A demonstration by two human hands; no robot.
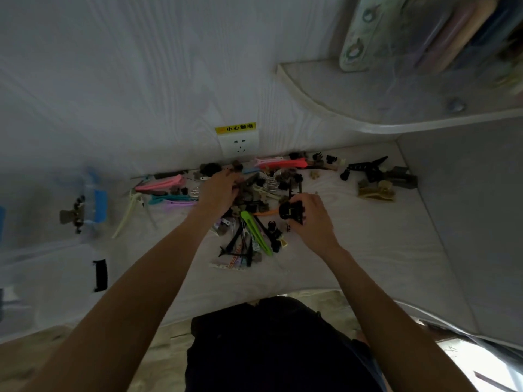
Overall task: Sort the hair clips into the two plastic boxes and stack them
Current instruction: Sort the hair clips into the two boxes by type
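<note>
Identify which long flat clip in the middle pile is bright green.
The green clip, lying just left of the right hand; the long clips beside it are black, and an orange one pokes out above.

Mixed hair clips (249, 219) lie heaped mid-table; a clear plastic box (93, 202) sits far left.

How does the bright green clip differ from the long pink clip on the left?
The green clip lies in the middle pile near the person, pointing toward them; the pink clip lies by the wall, nearly sideways. The green one sits between both hands, the pink one left of them. Both are long, slim and untouched.
</note>
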